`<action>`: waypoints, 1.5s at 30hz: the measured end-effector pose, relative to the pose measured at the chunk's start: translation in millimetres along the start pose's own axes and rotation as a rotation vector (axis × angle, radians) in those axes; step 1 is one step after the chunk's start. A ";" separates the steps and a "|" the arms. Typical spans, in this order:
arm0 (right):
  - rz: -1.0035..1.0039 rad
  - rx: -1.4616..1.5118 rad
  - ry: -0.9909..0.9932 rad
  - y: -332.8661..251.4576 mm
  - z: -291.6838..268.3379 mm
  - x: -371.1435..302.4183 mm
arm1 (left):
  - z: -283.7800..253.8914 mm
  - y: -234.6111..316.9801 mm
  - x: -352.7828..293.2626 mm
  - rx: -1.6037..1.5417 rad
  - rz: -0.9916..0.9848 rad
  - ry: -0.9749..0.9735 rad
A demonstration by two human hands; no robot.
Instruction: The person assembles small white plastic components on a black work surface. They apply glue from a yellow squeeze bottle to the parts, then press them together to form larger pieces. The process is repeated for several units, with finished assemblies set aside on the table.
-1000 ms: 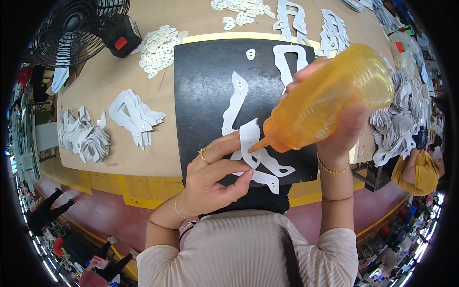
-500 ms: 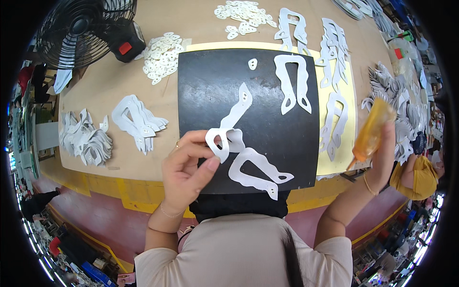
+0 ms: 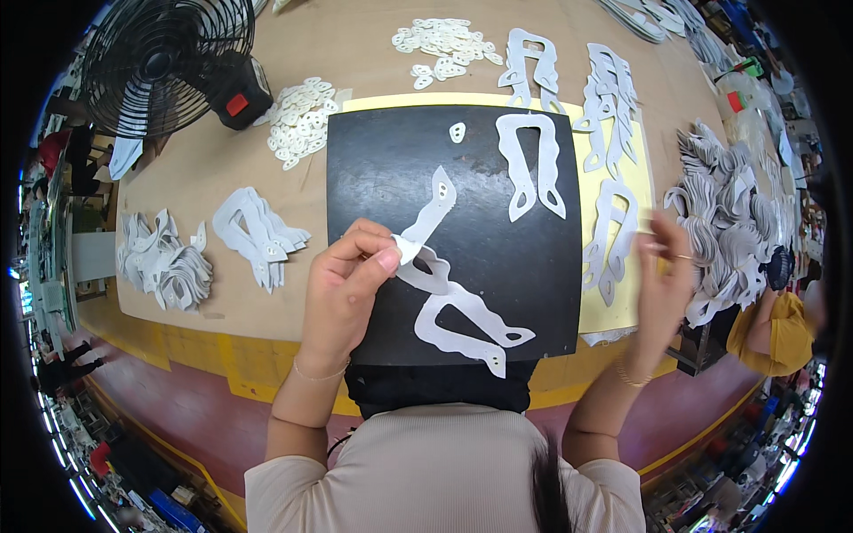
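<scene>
Fingers (image 3: pixel 362 242) of left hand (image 3: pixel 342 277) pinch cutout (image 3: pixel 408 251)

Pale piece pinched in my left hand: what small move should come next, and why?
Perhaps bring the right hand over to steady the pale piece: the left hand pinches it only at one end, the rest stretches away over the black board, and I can make out nothing held in the blurred right hand.

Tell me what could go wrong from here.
The folded white cutout, pinched by the left hand, could crease at its bend. The lower white cutout has a tip past the black mat's near edge, so might get snagged. The loose oval tab might be knocked aside.
</scene>
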State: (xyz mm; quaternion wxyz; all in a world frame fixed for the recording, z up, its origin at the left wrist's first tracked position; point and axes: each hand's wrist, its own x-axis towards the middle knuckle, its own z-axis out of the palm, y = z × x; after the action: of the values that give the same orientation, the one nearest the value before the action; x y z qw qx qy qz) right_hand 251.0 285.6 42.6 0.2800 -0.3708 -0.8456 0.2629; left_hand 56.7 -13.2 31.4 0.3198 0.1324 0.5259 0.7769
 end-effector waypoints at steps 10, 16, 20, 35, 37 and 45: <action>-0.125 0.504 -0.607 -131.5 111.1 -62.1 | -0.3 -0.2 -7.6 -0.007 -0.001 0.030; 0.243 0.876 -0.903 -123.6 106.5 -54.1 | -2.6 -4.1 -6.1 -0.046 0.024 0.062; 0.303 0.784 -0.935 -126.0 96.0 -45.7 | -3.8 -6.2 -6.7 -0.134 -0.035 0.077; 0.253 0.680 -1.042 -113.9 94.9 -14.7 | -92.7 34.8 40.5 1.182 0.304 0.486; 0.252 0.694 -1.069 -108.5 100.4 -13.3 | -110.6 32.2 60.4 1.274 0.277 0.486; 0.416 0.765 -1.044 -100.7 109.9 -10.8 | -129.7 20.2 97.6 1.361 0.050 0.526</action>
State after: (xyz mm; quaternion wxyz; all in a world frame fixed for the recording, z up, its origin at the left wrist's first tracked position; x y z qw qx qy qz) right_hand 135.3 192.1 27.8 -0.1099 -0.2250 -0.6285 0.7364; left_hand -95.0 -51.0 -16.6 0.0118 0.1228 0.9487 0.2910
